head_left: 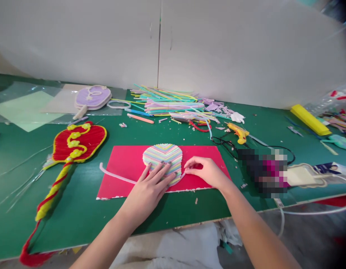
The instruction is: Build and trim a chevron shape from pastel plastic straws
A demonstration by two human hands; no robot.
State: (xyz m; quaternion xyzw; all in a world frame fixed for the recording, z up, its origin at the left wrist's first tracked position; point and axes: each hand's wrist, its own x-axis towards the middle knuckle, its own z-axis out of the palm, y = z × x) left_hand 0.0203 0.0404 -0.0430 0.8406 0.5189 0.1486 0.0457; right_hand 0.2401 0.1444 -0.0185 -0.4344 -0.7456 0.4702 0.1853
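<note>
A round piece covered in pastel chevron stripes of pipe cleaner lies on a red sheet. My left hand rests on its lower part, fingers spread flat, holding it down. A pale pink pipe cleaner runs from the left, passes beneath my left hand and curves along the round piece's lower right edge. At that edge, my right hand pinches the pipe cleaner's other end between thumb and forefinger. The stretch under my left hand is hidden.
Loose pipe cleaners are heaped at the back. Red-handled scissors and a yellow glue gun lie in front of them. A red-and-yellow fan is at left, a purple fan behind it. Right stands a yellow block.
</note>
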